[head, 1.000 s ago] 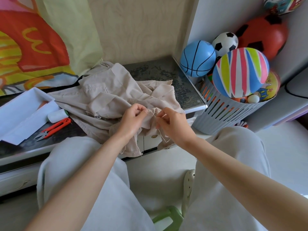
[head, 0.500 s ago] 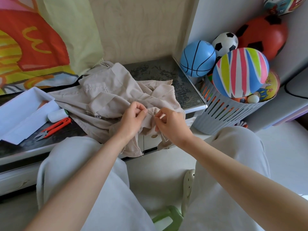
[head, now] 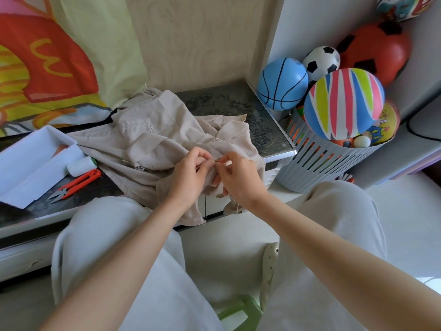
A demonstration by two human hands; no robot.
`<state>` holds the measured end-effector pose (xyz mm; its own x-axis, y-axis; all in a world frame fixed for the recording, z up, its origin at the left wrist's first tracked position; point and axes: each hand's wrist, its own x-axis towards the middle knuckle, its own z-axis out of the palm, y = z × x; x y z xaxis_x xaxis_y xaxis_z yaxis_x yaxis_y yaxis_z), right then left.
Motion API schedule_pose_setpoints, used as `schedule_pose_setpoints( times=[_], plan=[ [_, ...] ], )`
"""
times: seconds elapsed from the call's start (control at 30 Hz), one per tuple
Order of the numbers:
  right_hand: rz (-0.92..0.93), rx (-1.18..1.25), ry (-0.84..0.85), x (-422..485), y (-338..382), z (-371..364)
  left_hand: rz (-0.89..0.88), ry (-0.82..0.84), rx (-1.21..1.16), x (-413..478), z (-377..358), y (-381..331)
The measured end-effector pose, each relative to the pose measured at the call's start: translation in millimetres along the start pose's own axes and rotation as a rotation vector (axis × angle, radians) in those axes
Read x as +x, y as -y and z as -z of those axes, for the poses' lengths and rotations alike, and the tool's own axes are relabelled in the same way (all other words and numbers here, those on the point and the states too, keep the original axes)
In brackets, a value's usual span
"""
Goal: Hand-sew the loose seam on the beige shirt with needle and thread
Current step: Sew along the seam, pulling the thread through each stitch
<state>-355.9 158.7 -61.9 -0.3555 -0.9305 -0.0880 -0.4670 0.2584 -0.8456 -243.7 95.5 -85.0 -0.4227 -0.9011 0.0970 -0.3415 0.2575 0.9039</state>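
Closer now, the right hand (head: 241,182) has been brought against the left hand (head: 191,177); a fold of the beige shirt (head: 152,144) is pinched by both sets of fingers.

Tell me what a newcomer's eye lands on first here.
The two hands mid-frame: the left hand and right hand pinch one fold of the beige shirt at the front edge of the table. At right, a striped ball tops a grey basket of balls; orange snips lie at left.
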Motion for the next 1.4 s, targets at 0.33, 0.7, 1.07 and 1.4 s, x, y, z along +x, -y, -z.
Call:
schedule_pose_setpoints(
  times=[0.33, 0.7, 1.07, 1.4],
  plan=[
    [0.068, 0.097, 0.066, -9.9, -2.0, -1.6, 0.017, -0.078, 0.059, 2.7, 3.3, 1.9],
    [-0.009, 0.33, 0.036, -4.6, -3.0, 1.2, -0.004, 0.004, -0.007, -0.6, 2.6, -4.4],
    [-0.334, 0.239, 0.2, 2.1, 15.2, 25.4, -0.051, 0.052, 0.0, -5.4, 5.0, -9.0],
    [-0.47, 0.439, 0.243, 1.1, 15.9, 29.8, -0.152, 0.042, -0.036, -6.7, 6.9, -12.1]
  ],
)
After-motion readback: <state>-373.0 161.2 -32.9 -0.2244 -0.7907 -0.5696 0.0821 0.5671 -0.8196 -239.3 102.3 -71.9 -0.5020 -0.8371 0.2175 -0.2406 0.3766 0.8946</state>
